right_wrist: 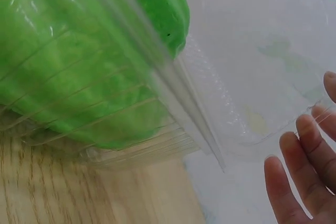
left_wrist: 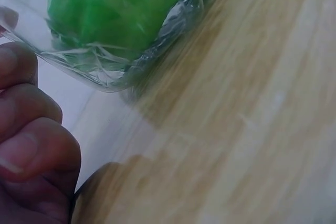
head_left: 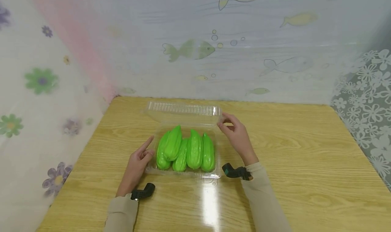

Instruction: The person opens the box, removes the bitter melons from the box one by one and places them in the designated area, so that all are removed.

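Note:
A clear plastic clamshell box (head_left: 217,171) lies on the table with its hinged lid (head_left: 186,109) raised at the back. Several bright green, long ridged gourd-like pieces (head_left: 194,150) with pointed tips lie side by side inside, one on top of another at the left. At the box's left edge, my left hand (head_left: 137,164) holds the rim, index finger stretched along it and other fingers curled beside the wall (left_wrist: 39,129). My right hand (head_left: 236,133) pinches the lid's right edge between thumb and fingers; the right wrist view shows its fingertips (right_wrist: 291,150) against the clear plastic.
The wooden table (head_left: 293,164) stretches out on both sides of the box. Behind it hangs a pale curtain (head_left: 238,69) printed with fish; a flowered sheet (head_left: 39,123) borders the left. Black wrist cameras (head_left: 235,171) sit on both of my wrists.

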`<action>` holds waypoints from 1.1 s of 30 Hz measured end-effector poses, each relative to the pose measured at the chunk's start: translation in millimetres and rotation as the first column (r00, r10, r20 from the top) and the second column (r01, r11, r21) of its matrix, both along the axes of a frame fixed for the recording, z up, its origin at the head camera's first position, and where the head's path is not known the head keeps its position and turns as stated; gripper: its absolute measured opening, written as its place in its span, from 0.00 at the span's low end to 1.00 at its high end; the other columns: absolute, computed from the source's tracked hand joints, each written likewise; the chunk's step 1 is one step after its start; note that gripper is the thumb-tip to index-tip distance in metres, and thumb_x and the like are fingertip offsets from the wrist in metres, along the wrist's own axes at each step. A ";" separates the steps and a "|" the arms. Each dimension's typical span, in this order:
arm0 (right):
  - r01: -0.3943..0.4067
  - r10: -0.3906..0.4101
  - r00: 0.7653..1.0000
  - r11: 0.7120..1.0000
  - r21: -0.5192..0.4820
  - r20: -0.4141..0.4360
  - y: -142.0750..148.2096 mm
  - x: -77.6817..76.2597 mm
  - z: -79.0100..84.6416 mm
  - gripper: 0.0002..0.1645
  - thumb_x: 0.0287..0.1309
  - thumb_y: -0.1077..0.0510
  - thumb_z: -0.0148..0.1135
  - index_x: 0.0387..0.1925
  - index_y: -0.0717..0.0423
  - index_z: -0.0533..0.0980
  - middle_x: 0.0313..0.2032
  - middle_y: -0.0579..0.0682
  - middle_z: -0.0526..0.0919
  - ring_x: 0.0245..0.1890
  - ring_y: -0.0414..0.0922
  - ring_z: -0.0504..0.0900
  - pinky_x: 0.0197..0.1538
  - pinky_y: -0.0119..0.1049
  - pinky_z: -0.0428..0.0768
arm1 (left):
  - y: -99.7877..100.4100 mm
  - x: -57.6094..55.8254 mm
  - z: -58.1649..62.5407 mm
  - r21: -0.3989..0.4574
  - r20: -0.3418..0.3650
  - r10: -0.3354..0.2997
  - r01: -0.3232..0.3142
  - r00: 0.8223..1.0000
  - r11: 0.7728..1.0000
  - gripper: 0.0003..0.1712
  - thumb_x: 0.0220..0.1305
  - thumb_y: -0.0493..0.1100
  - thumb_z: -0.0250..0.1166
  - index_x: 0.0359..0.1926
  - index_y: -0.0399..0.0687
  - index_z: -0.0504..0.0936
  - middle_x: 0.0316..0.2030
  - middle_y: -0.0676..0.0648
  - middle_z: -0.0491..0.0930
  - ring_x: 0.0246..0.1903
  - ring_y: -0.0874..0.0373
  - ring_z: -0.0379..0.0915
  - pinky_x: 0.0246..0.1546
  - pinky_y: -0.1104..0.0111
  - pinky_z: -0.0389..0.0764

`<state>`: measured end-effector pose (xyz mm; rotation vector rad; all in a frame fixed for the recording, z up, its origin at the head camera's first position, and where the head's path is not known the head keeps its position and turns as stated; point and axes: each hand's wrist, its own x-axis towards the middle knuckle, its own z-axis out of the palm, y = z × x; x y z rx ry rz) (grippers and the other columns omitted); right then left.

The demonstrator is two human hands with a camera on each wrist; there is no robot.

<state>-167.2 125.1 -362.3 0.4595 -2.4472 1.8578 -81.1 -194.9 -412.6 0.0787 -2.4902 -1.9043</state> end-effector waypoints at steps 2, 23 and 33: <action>0.010 -0.010 1.000 1.000 -0.018 -0.005 0.0 -0.8 -1.4 0.20 0.59 0.54 0.55 0.51 0.58 0.70 0.47 0.54 0.73 0.45 0.49 0.74 0.46 0.42 0.73 | -0.6 -0.1 -0.4 -0.006 0.001 0.000 0.000 1.000 1.000 0.29 0.64 0.39 0.53 0.65 0.56 0.60 0.32 0.35 0.73 0.15 0.66 0.54 0.13 0.69 0.61; 0.120 -0.120 0.993 0.992 -0.047 0.005 -4.1 -12.0 -28.1 0.09 0.57 0.62 0.56 0.39 0.63 0.72 0.38 0.55 0.76 0.43 0.47 0.74 0.46 0.40 0.72 | -9.3 -6.7 -21.9 -0.020 -0.029 0.008 -0.009 1.000 1.000 0.27 0.63 0.44 0.56 0.62 0.66 0.64 0.30 0.41 0.75 0.14 0.65 0.55 0.11 0.68 0.61; 0.138 -0.134 0.990 0.987 -0.088 0.048 -9.7 -11.9 -35.5 0.12 0.58 0.63 0.55 0.43 0.65 0.69 0.40 0.59 0.76 0.43 0.49 0.75 0.48 0.41 0.71 | -0.4 -0.5 -0.5 -0.001 -0.005 0.000 0.000 1.000 1.000 0.29 0.62 0.36 0.53 0.64 0.56 0.63 0.32 0.36 0.74 0.17 0.65 0.57 0.14 0.71 0.62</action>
